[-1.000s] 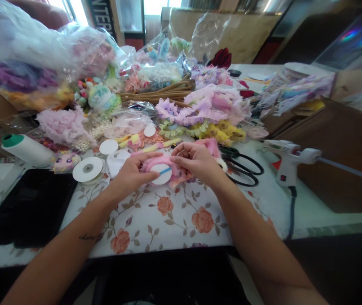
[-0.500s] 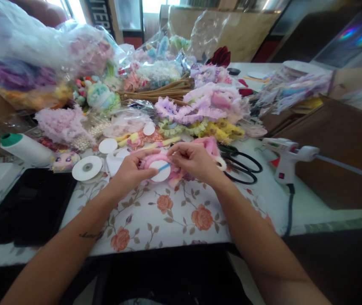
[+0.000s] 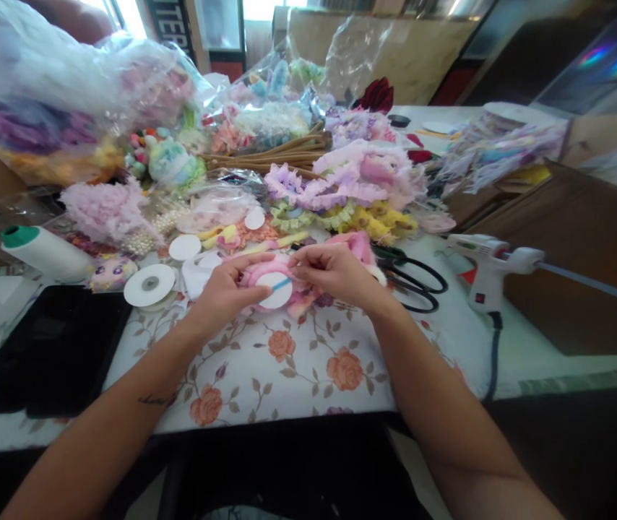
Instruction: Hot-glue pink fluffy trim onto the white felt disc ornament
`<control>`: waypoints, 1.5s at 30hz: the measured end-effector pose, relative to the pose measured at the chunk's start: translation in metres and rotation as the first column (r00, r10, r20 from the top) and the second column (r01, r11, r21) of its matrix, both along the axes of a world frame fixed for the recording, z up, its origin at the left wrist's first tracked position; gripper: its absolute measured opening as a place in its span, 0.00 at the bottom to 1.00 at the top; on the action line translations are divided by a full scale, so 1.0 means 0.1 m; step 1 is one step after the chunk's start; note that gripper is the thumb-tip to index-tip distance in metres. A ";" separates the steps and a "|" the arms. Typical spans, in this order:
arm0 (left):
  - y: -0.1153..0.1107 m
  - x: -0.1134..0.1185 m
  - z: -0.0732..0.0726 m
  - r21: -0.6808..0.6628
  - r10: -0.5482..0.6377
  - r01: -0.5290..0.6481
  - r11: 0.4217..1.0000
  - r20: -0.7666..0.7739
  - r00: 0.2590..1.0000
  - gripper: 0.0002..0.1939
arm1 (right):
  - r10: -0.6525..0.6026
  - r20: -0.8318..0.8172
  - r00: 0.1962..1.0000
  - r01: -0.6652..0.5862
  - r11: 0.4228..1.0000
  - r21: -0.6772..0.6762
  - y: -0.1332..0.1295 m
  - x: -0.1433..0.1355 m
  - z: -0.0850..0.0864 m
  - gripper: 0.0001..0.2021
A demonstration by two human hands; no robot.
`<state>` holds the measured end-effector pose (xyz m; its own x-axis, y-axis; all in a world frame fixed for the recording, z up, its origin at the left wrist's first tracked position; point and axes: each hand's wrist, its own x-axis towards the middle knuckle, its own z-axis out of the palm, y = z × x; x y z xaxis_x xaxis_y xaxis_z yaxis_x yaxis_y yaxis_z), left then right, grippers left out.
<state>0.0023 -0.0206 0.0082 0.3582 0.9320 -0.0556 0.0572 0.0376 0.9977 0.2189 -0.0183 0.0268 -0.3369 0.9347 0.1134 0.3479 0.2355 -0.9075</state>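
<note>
Two hands on one pink fluffy piece (image 3: 257, 271) over the flowery tablecloth (image 3: 308, 347): left hand (image 3: 225, 289) grips it, thumb on the white disc (image 3: 276, 300) facing me; right hand (image 3: 335, 271) fingers bunched narrow, can't tell on what. Blue strip (image 3: 281, 284) slants up-right across the disc. Dark sign (image 3: 170, 29) behind reads "TER", running downward.

The white disc (image 3: 280, 300) looks smooth and matt, like card, against the soft, fuzzy pink material (image 3: 259, 271). Printed cloth (image 3: 298, 379) has a matt finish. The glue gun (image 3: 486, 285) is of smooth white plastic; the scissor handles (image 3: 420, 297) look like black plastic. Clear bags (image 3: 32, 58) gleam, crinkled and glossy. The brown box (image 3: 574, 267) is matt cardboard, the lilac trim (image 3: 303, 191) gauzy and ruffled.
</note>
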 end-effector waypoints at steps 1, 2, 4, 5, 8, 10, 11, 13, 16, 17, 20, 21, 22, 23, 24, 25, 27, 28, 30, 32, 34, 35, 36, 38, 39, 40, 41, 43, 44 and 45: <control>0.00 0.00 0.00 -0.001 -0.003 0.003 1.000 0.003 1.000 0.29 | 0.003 -0.006 1.000 -0.003 1.000 -0.031 0.00 0.01 0.01 0.10; 0.00 0.00 0.00 -0.005 -0.006 0.006 1.000 0.007 1.000 0.29 | 0.002 -0.018 1.000 -0.003 0.998 -0.068 0.01 0.01 0.01 0.10; 0.00 0.00 0.00 -0.013 -0.013 0.013 1.000 0.023 1.000 0.29 | -0.017 -0.068 0.998 0.007 0.990 -0.140 0.01 0.01 0.02 0.12; 0.00 0.00 0.01 -0.014 -0.016 0.016 1.000 0.031 0.999 0.30 | -0.031 -0.097 0.995 0.014 0.985 -0.172 0.01 0.01 0.02 0.12; 0.00 0.01 0.02 -0.014 -0.007 0.008 1.000 0.050 0.999 0.29 | -0.071 -0.134 0.988 0.040 0.974 -0.221 0.01 -0.01 0.02 0.13; -0.01 0.02 0.04 -0.020 0.012 -0.011 1.000 0.058 0.998 0.29 | -0.078 -0.119 0.990 0.054 0.979 -0.195 0.00 -0.03 0.01 0.13; -0.01 0.02 0.04 -0.027 0.024 -0.023 0.999 0.058 0.998 0.29 | -0.081 -0.112 0.990 0.061 0.984 -0.167 0.00 -0.04 0.00 0.12; -0.01 0.03 0.05 -0.039 0.046 -0.044 0.998 0.057 0.997 0.29 | -0.081 -0.108 0.991 0.069 0.991 -0.115 -0.01 -0.05 -0.01 0.11; -0.02 0.03 0.04 -0.035 0.052 -0.050 0.998 0.068 0.996 0.28 | -0.089 -0.105 0.991 0.079 0.993 -0.092 -0.02 -0.07 -0.02 0.10; -0.02 0.03 0.03 -0.028 0.049 -0.047 0.998 0.072 0.996 0.28 | -0.093 -0.100 0.991 0.085 0.992 -0.089 -0.02 -0.07 -0.02 0.09; -0.01 0.03 0.01 -0.018 0.054 -0.053 0.998 0.068 0.996 0.28 | -0.101 -0.085 0.991 0.094 0.992 -0.079 -0.02 -0.09 -0.03 0.08; -0.01 0.03 0.01 -0.016 0.061 -0.060 0.998 0.064 0.996 0.28 | -0.097 -0.084 0.992 0.091 0.993 -0.075 -0.02 -0.09 -0.04 0.08; 0.00 0.03 0.00 -0.016 0.067 -0.066 0.998 0.061 0.996 0.29 | -0.090 -0.081 0.993 0.085 0.994 -0.071 -0.02 -0.09 -0.05 0.07; 0.00 0.03 0.00 -0.015 0.072 -0.071 0.997 0.060 0.996 0.29 | -0.082 -0.077 0.994 0.077 0.995 -0.066 -0.02 -0.09 -0.06 0.07; 0.00 0.03 0.00 -0.014 0.074 -0.073 0.997 0.061 0.995 0.29 | -0.074 -0.071 0.995 0.069 0.996 -0.059 -0.02 -0.08 -0.07 0.07; -0.01 0.04 0.01 -0.014 0.075 -0.074 0.997 0.064 0.995 0.29 | -0.064 -0.061 0.996 0.061 0.997 -0.049 -0.01 -0.08 -0.08 0.07; -0.01 0.04 0.01 -0.021 0.078 -0.076 0.997 0.075 0.994 0.29 | -0.045 -0.032 0.998 0.045 0.999 -0.018 -0.01 -0.06 -0.09 0.06; -0.01 0.04 0.01 -0.026 0.080 -0.079 0.997 0.080 0.994 0.28 | -0.038 -0.015 0.999 0.038 0.999 0.002 -0.01 -0.06 -0.10 0.06; -0.01 0.04 0.01 -0.038 0.084 -0.081 0.996 0.090 0.992 0.29 | -0.029 0.031 0.999 0.027 0.998 0.048 -0.02 -0.05 -0.10 0.06; -0.02 0.04 0.00 -0.047 0.080 -0.076 0.996 0.096 0.992 0.29 | -0.036 0.083 0.996 0.028 0.995 0.096 -0.03 -0.06 -0.10 0.06; -0.01 0.03 -0.01 -0.053 0.075 -0.070 0.996 0.101 0.992 0.29 | -0.053 0.145 0.988 0.031 0.989 0.146 -0.04 -0.07 -0.09 0.05; -0.01 0.03 -0.02 -0.053 0.075 -0.069 0.996 0.103 0.992 0.29 | -0.067 0.181 0.981 0.035 0.984 0.172 -0.04 -0.08 -0.08 0.05; -0.01 0.03 -0.02 -0.051 0.075 -0.070 0.996 0.104 0.992 0.29 | -0.084 0.220 0.972 0.040 0.980 0.197 -0.05 -0.10 -0.08 0.05; -0.01 0.02 -0.03 -0.039 0.078 -0.074 0.997 0.104 0.991 0.29 | -0.127 0.284 0.950 0.058 0.969 0.240 -0.07 -0.13 -0.08 0.06; -0.01 0.02 -0.03 -0.024 0.080 -0.078 0.997 0.101 0.992 0.29 | -0.151 0.298 0.942 0.073 0.963 0.259 -0.08 -0.15 -0.09 0.07; -0.01 0.02 -0.04 -0.003 0.084 -0.084 0.996 0.094 0.992 0.29 | -0.172 0.298 0.939 0.088 0.958 0.274 -0.09 -0.17 -0.09 0.07; -0.01 0.02 -0.04 0.024 0.088 -0.090 0.996 0.083 0.993 0.29 | -0.190 0.286 0.939 0.105 0.952 0.288 -0.10 -0.19 -0.10 0.07; -0.01 0.02 -0.05 0.083 0.096 -0.100 0.991 0.054 0.994 0.28 | -0.221 0.243 0.944 0.138 0.938 0.317 -0.12 -0.21 -0.12 0.08; -0.01 0.02 -0.05 0.119 0.102 -0.105 0.987 0.033 0.994 0.27 | -0.237 0.221 0.946 0.154 0.928 0.339 -0.13 -0.22 -0.14 0.08; -0.01 0.02 -0.06 0.166 0.110 -0.111 0.980 0.011 0.994 0.27 | -0.253 0.203 0.946 0.166 0.916 0.366 -0.13 -0.23 -0.15 0.08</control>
